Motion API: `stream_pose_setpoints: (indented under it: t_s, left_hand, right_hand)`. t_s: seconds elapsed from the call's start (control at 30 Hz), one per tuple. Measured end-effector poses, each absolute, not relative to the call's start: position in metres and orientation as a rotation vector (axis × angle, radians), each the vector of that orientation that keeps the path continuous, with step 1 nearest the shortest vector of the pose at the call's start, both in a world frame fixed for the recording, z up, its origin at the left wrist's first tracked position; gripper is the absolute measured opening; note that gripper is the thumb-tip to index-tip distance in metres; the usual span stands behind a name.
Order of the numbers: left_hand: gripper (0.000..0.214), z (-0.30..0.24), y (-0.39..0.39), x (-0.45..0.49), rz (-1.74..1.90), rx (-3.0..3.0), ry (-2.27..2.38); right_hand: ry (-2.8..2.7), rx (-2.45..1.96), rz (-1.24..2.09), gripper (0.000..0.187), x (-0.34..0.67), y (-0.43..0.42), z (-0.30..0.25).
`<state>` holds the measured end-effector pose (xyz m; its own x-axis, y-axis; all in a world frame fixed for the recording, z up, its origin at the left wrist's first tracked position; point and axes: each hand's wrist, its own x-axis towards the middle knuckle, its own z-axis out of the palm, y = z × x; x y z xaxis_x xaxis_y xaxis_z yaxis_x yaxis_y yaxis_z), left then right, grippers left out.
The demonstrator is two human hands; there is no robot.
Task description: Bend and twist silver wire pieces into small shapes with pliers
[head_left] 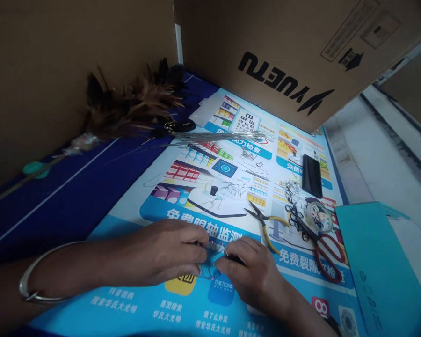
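Note:
My left hand [168, 252] and my right hand [250, 271] meet over a printed poster [182, 309], fingers pinched together on a small piece of bent wire with tiny beads [212, 262]. Exactly what each finger grips is too small to make out. A silver bangle [31, 285] circles my left wrist. Yellow-handled pliers [266, 222] lie just beyond my right hand. Red-handled scissors [324, 255] lie to the right of them.
A bundle of straight wires [214, 137] and bent wire pieces [231, 189] lie farther back. A feather duster [126, 110], a black phone [311, 175], small black rings [296, 215], a teal box [379, 262] and cardboard walls [284, 51] surround the work spot.

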<state>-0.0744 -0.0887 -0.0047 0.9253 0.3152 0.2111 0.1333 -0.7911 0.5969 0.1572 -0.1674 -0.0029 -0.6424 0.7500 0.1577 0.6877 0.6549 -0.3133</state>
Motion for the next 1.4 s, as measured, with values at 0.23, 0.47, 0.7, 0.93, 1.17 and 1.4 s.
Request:
stream_pose_setpoints:
  t_s: [0.23, 0.47, 0.7, 0.93, 1.17, 1.4]
  left_hand:
    - [0.016, -0.002, -0.086, -0.077, 0.45, 2.523, 0.321]
    - [0.019, 0.001, -0.083, -0.08, 0.507, 2.512, 0.388]
    - [0.019, 0.0, -0.081, -0.082, 0.48, 2.521, 0.412]
    - [0.017, -0.001, -0.078, -0.085, 0.415, 2.517, 0.39]
    - [0.018, -0.005, -0.078, -0.083, 0.352, 2.519, 0.428]
    - [0.014, -0.006, -0.076, -0.081, 0.307, 2.554, 0.414]
  right_hand:
    - [-2.55, -1.108, 0.362, 0.021, 0.159, -0.166, -0.002]
    - [-2.437, -1.091, 0.295, 0.029, 0.161, -0.162, 0.004]
    - [-2.387, -1.074, 0.316, 0.028, 0.161, -0.16, 0.005]
    - [-2.406, -1.121, 0.294, 0.024, 0.158, -0.158, 0.009]
    - [-2.393, -1.115, 0.346, 0.02, 0.154, -0.154, 0.006]
    - [-2.409, -1.076, 0.366, 0.017, 0.151, -0.15, 0.001]
